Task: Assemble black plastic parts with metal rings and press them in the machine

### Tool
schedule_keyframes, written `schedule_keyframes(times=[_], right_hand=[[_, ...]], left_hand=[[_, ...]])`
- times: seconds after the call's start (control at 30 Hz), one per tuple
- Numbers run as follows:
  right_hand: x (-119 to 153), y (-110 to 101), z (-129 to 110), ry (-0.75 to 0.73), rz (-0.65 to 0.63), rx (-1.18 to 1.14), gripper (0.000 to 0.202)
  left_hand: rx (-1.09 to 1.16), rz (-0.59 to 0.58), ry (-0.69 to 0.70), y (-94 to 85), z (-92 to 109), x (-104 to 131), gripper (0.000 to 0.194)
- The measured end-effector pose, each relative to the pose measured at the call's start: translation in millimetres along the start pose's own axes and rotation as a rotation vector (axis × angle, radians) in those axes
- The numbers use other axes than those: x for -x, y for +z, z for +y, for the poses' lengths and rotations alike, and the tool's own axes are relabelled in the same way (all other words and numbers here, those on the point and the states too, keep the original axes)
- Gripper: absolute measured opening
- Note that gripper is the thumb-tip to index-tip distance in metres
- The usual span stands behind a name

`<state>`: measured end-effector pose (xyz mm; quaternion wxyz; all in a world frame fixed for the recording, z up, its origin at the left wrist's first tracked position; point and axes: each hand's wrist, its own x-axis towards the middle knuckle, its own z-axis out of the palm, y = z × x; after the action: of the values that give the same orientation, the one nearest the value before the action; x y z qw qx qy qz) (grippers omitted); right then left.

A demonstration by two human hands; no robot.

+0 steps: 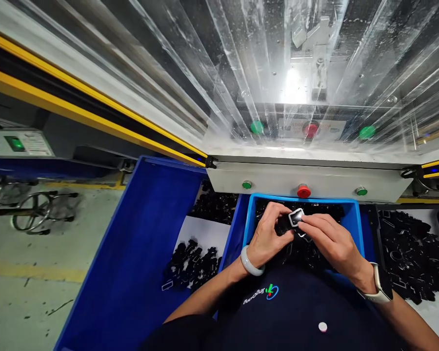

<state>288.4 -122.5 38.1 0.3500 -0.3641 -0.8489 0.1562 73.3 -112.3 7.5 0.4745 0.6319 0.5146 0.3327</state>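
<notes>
Blue bin (354, 220) below: left hand (269, 237), right hand (331, 241) pinch black part (296, 217).

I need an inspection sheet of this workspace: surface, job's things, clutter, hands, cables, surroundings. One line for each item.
Surface: machine front ledge with two green buttons and a red button.
Job's things: small black frame part held between both hands over the small blue bin of black parts.
Clutter: black parts in the large blue crate on the left and a pile of parts on the right.
Hands: left hand and right hand both pinch the part; bangle and watch on wrists.
Cables: nothing seen.
Surroundings: clear plastic curtain, yellow rail, concrete floor.
</notes>
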Motion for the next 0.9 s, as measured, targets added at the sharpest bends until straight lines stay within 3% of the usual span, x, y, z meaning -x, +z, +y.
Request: schedule_keyframes(times=[0.13, 0.33, 0.4, 0.5, 0.6, 0.67, 0.7, 0.8, 0.9], right_hand=[[-11, 1, 8, -0.118, -0.035, 0.008, 0.035], [-14, -5, 17, -0.046, -0.114, 0.086, 0.031], [-24, -11, 21, -0.037, -0.145, 0.086, 0.031], [-60, -30, 33, -0.039, -0.119, -0.033, 0.03], [-132, -53, 61, 0.104, 0.106, 0.012, 0.022], [-196, -62, 92, 0.26, 0.311, 0.222, 0.021], [-229, -64, 111, 0.344, 0.373, 0.321, 0.031], [-315, -67, 164, 0.613, 0.352, 0.418, 0.078], [-350, -77, 192, 0.614, 0.21, 0.362, 0.099]], left_hand=[[0.175, -0.064, -0.155, 3.9, 6, -6, 0.036], [0.68, -0.163, -0.407, 6.1, 13, -23, 0.033], [0.705, -0.121, -0.427, 1.8, 18, -35, 0.036], [0.672, -0.059, -0.322, -15.1, 34, -64, 0.037], [0.655, 0.037, -0.106, -42.9, 59, -114, 0.03], [0.613, 0.137, 0.036, -62.7, 77, -161, 0.025], [0.595, 0.179, 0.083, -71.9, 85, -187, 0.023], [0.536, 0.312, 0.129, -94.7, 105, -269, 0.014], [0.464, 0.354, 0.067, -110.2, 118, -342, 0.017]])
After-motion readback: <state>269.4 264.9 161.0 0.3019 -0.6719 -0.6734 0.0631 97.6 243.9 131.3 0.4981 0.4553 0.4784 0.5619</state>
